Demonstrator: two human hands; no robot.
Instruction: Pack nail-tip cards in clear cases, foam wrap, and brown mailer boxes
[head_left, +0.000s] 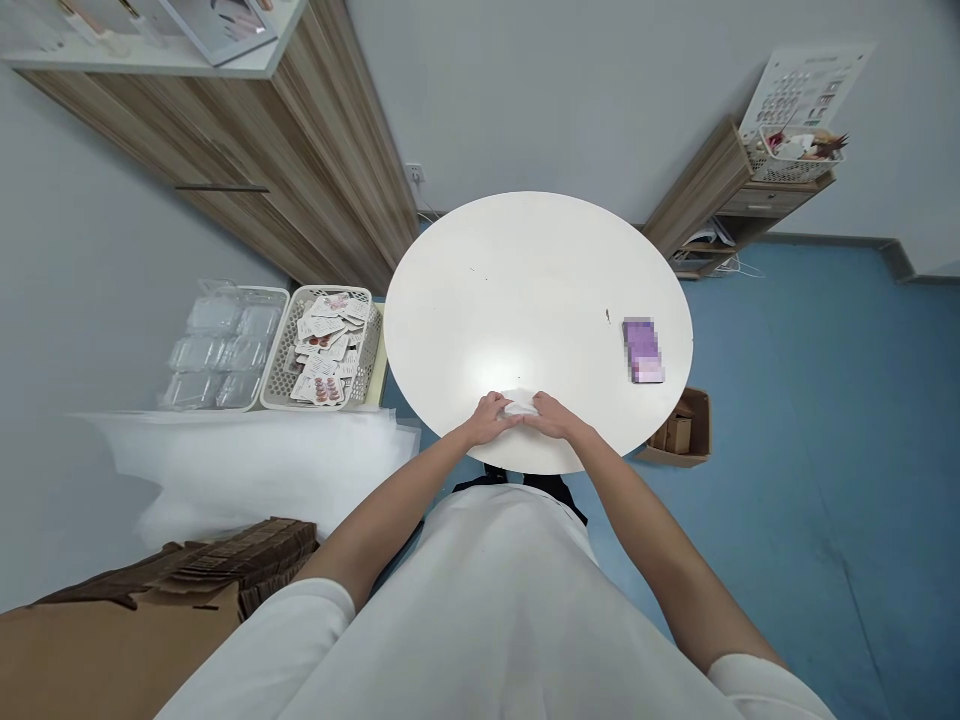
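Close to the near edge of the round white table (525,260), both hands meet over a small white piece (520,402) that looks like folded paper or tissue. My left hand (489,418) has its fingers closed on the left side of it. From the other side my right hand (550,415) grips it too, and the thumbs nearly touch. The fingers partly cover the white piece, so its exact kind is unclear. A purple pixelated rectangular item (643,350) lies to the right on the table.
Left of the table stand a white basket of printed cards (360,380) and one of clear plastic boxes (217,345). White sheets (262,460) and stacked cardboard (150,620) lie nearer. An open cardboard box (697,425) sits on the floor at right.
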